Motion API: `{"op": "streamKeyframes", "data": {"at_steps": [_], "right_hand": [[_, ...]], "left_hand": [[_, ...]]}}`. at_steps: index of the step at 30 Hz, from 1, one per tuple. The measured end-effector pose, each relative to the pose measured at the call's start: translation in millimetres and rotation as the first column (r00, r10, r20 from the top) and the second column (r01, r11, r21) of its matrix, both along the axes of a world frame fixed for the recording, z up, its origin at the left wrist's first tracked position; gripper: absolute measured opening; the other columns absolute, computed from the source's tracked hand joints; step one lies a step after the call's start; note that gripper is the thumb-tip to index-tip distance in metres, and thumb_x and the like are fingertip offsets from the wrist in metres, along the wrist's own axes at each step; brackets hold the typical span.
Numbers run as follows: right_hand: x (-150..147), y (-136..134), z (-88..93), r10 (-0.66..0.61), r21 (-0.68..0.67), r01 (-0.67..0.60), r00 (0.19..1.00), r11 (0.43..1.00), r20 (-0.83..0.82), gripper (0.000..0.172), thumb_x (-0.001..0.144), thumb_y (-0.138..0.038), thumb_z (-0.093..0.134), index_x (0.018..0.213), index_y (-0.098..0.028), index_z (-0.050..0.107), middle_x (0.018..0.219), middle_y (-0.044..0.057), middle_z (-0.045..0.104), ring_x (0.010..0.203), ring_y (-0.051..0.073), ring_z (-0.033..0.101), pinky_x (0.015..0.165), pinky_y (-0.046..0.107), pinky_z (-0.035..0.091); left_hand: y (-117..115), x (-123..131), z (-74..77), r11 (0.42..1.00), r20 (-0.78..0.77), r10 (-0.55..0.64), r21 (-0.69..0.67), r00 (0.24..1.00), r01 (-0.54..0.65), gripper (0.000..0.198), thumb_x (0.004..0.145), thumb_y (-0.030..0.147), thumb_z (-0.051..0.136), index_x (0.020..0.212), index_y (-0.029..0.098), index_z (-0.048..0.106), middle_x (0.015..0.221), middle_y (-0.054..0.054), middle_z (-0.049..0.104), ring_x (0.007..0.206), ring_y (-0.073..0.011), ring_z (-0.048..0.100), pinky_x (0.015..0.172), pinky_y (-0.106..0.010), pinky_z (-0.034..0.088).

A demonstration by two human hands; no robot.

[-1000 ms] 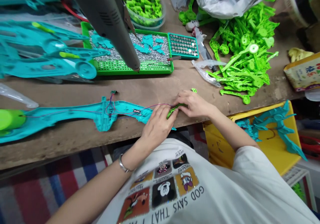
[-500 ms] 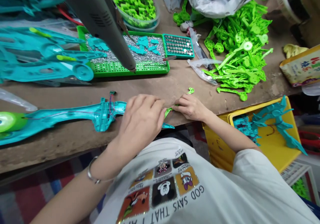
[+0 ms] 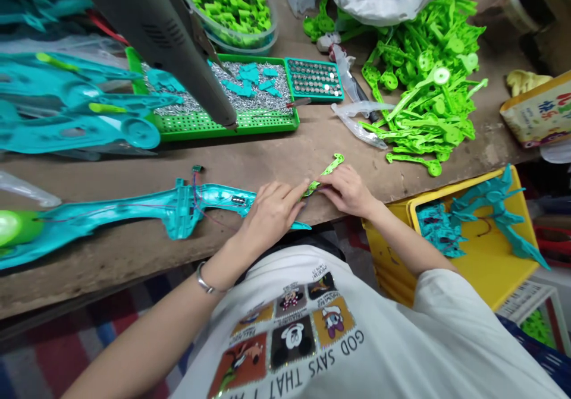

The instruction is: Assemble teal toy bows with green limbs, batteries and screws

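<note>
A long teal plastic shell (image 3: 138, 204) lies along the table's front edge, with thin wires and a small circuit board (image 3: 197, 168) at its middle. Small silver button cells (image 3: 238, 200) show in the shell near my left hand (image 3: 273, 211). That hand is closed over the shell's right end, its fingertips reaching a slim green plastic piece (image 3: 329, 169). My right hand (image 3: 345, 189) pinches this green piece from the other side. The piece slants up and away between both hands; its lower end is partly hidden by fingers.
A grey electric screwdriver (image 3: 178, 48) hangs over a green tray (image 3: 223, 126) of screws. Beside it stands a teal tray of button cells (image 3: 313, 79). Green parts (image 3: 428, 90) are heaped at right, above a yellow bin (image 3: 486, 268) with teal parts. More teal shells (image 3: 80, 125) lie left.
My left hand has moved right and lower along the shell, uncovering the button cells. More of the green piece shows beyond my right hand. The view has shifted slightly.
</note>
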State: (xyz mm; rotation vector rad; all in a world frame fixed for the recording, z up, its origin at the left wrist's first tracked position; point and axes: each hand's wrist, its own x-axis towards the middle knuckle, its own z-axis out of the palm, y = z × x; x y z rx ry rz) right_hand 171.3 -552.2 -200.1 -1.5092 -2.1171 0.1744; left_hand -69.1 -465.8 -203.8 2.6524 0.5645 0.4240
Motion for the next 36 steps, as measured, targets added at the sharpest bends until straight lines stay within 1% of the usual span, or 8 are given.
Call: {"op": "streamKeyframes", "data": {"at_steps": [4, 9, 16, 22, 25, 28, 33, 36], "right_hand": [[1, 1, 6.2, -0.010, -0.112, -0.008, 0.986, 0.994, -0.165, 0.012, 0.101, -0.030, 0.062, 0.102, -0.020, 0.069, 0.092, 0.006, 0.074, 0.088, 0.021, 0.063, 0.086, 0.038, 0.048], [0, 3, 10.4, -0.045, -0.191, -0.019, 0.944, 0.981, -0.327, 0.015, 0.100, -0.032, 0.065, 0.098, -0.019, 0.072, 0.087, 0.004, 0.071, 0.077, 0.015, 0.063, 0.075, 0.029, 0.050], [-2, 8, -0.9, -0.154, -0.173, 0.112, 0.955, 0.979, -0.253, 0.018, 0.100, -0.031, 0.061, 0.091, -0.017, 0.069, 0.083, 0.004, 0.065, 0.072, 0.014, 0.059, 0.070, 0.027, 0.048], [-19, 9, -1.7, -0.334, -0.274, 0.276, 0.922, 0.921, -0.194, 0.012, 0.090, -0.024, 0.067, 0.079, -0.018, 0.064, 0.075, 0.001, 0.064, 0.069, 0.014, 0.059, 0.070, 0.028, 0.047], [-26, 8, 0.2, -0.442, -0.291, 0.374, 0.869, 0.881, -0.222, 0.012, 0.085, -0.022, 0.070, 0.077, -0.018, 0.062, 0.072, 0.000, 0.063, 0.064, 0.013, 0.058, 0.067, 0.028, 0.047], [-21, 5, 1.8, -0.500, -0.351, 0.384, 0.791, 0.854, -0.352, 0.011, 0.084, -0.026, 0.073, 0.085, -0.017, 0.066, 0.080, 0.000, 0.065, 0.060, 0.010, 0.055, 0.060, 0.025, 0.048], [-5, 1, 3.9, -0.488, -0.366, 0.342, 0.744, 0.865, -0.457, 0.008, 0.089, -0.023, 0.067, 0.092, -0.017, 0.072, 0.091, 0.004, 0.070, 0.074, 0.013, 0.065, 0.066, 0.025, 0.053], [-3, 4, 2.6, -0.508, -0.346, 0.384, 0.749, 0.856, -0.425, 0.007, 0.089, -0.020, 0.066, 0.091, -0.018, 0.073, 0.088, 0.003, 0.073, 0.074, 0.014, 0.067, 0.068, 0.026, 0.054]], "left_hand": [[0, 0, 0.3, 1.000, 0.008, -0.017, 0.017, 1.000, 0.017, 0.036, 0.104, 0.028, 0.051, 0.138, 0.020, 0.063, 0.099, -0.007, 0.070, 0.096, -0.0245, 0.059, 0.090, -0.040, 0.047], [1, 0, -1.1, 0.999, -0.018, -0.026, 0.030, 1.000, 0.026, 0.037, 0.104, 0.032, 0.051, 0.136, 0.019, 0.064, 0.096, -0.008, 0.068, 0.096, -0.0257, 0.058, 0.089, -0.041, 0.048], [3, -2, 0.8, 0.999, -0.048, -0.052, -0.003, 0.998, 0.052, 0.043, 0.105, 0.029, 0.045, 0.144, 0.016, 0.058, 0.110, -0.013, 0.070, 0.103, -0.0274, 0.058, 0.095, -0.047, 0.049], [-7, 0, 7.6, 0.981, -0.191, -0.079, 0.161, 0.978, 0.111, 0.048, 0.102, 0.017, 0.043, 0.149, 0.010, 0.052, 0.109, -0.016, 0.068, 0.103, -0.0300, 0.058, 0.104, -0.051, 0.046], [-11, 4, 17.6, 0.956, -0.308, -0.092, 0.239, 0.947, 0.171, 0.054, 0.098, 0.007, 0.038, 0.151, 0.004, 0.048, 0.109, -0.019, 0.067, 0.102, -0.0316, 0.059, 0.092, -0.048, 0.050], [-8, 10, 27.2, 0.934, -0.375, -0.126, 0.267, 0.918, 0.237, 0.051, 0.097, 0.005, 0.038, 0.145, 0.004, 0.054, 0.110, -0.019, 0.067, 0.097, -0.0308, 0.060, 0.079, -0.043, 0.051], [5, 16, 30.9, 0.918, -0.380, -0.239, 0.210, 0.893, 0.335, 0.039, 0.093, 0.003, 0.047, 0.123, 0.016, 0.068, 0.159, -0.015, 0.046, 0.100, -0.0270, 0.058, 0.067, -0.038, 0.047], [13, 19, 30.6, 0.913, -0.343, -0.317, 0.142, 0.885, 0.382, 0.035, 0.092, 0.005, 0.052, 0.117, 0.021, 0.069, 0.161, -0.008, 0.046, 0.102, -0.0275, 0.056, 0.062, -0.037, 0.043]]}}
